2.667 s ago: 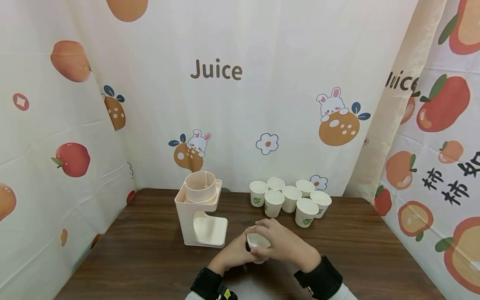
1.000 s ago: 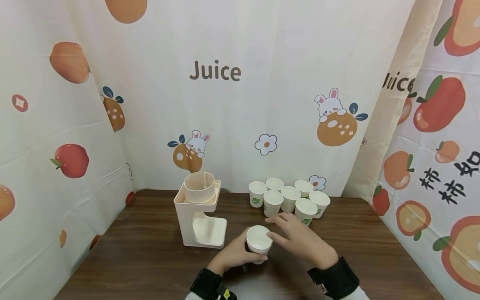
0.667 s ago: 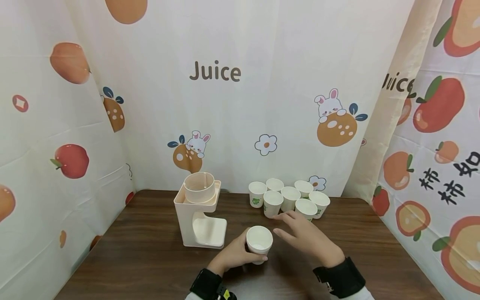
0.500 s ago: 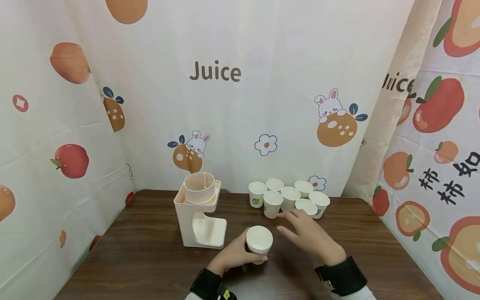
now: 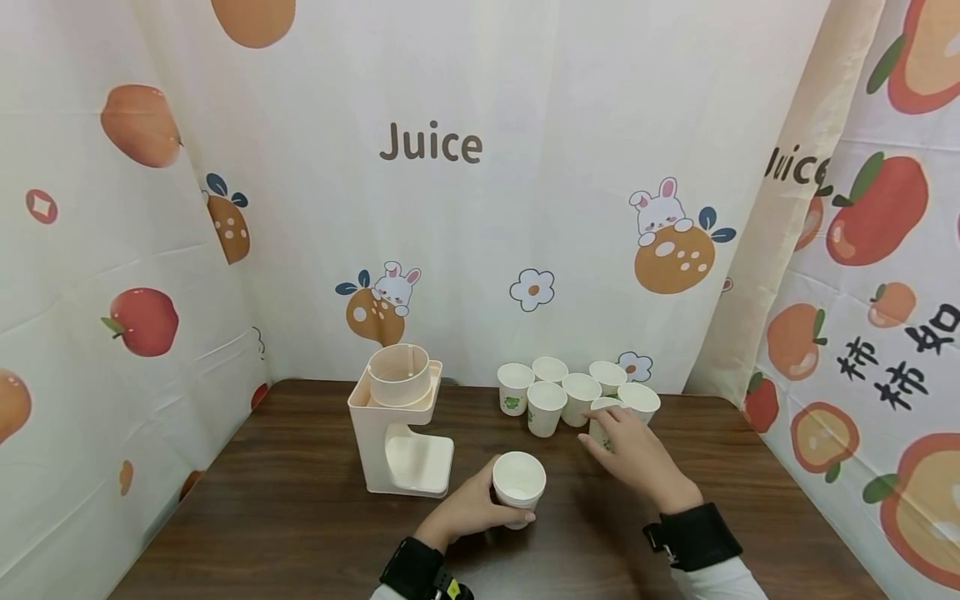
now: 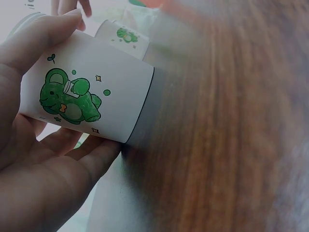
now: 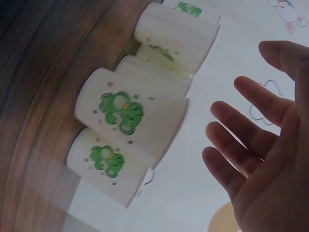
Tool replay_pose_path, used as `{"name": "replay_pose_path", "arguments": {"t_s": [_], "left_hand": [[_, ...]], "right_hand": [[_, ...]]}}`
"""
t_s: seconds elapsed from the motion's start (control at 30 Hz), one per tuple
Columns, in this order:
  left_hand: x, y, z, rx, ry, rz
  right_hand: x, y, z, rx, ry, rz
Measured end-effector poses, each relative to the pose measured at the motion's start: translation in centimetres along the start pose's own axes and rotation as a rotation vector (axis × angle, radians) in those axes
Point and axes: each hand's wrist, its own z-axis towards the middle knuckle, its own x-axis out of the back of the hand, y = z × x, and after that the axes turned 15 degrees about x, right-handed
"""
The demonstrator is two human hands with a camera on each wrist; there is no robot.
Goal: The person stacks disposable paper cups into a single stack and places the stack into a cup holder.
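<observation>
Near the table's front, my left hand [image 5: 468, 504] grips a white paper cup [image 5: 519, 475] from its left side, thumb across the front. A second rim line shows just under the cup's top, as of nested cups. The left wrist view shows its green cartoon bear print [image 6: 72, 99], with fingers curled beneath. My right hand [image 5: 637, 458] is over the nearest cup [image 5: 598, 430] of the group at the back right, overlapping it in the head view. In the right wrist view its fingers [image 7: 236, 145] are spread, holding nothing, apart from the upright cups [image 7: 159, 104].
A cream juicer-like stand [image 5: 375, 442] with a round top cup [image 5: 400, 375] is on the left of the brown wooden table [image 5: 300, 517]. Several other paper cups [image 5: 515, 387] stand close together near the back edge. Fruit-printed curtains [image 5: 540, 208] enclose the table.
My right hand has let go of the cup in my left hand and moved right and back to the cup group. My left hand keeps its grip, nearly still.
</observation>
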Motion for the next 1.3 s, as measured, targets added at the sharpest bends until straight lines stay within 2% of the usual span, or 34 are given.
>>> {"name": "replay_pose_path", "arguments": {"t_s": [0.4,0.9,1.3], "left_hand": [[0.0,0.2,-0.1,-0.005,-0.004,0.001],[0.2,0.2,-0.2,0.003,0.01,0.006],[0.0,0.1,-0.2,0.01,0.009,0.009]], "right_hand": [[-1.2,2.8,-0.5,-0.017,0.08,-0.018],[-2.6,4.6,0.2,-0.054,0.029,-0.057],[-2.5,4.8,0.6,-0.086,-0.029,-0.076]]}}
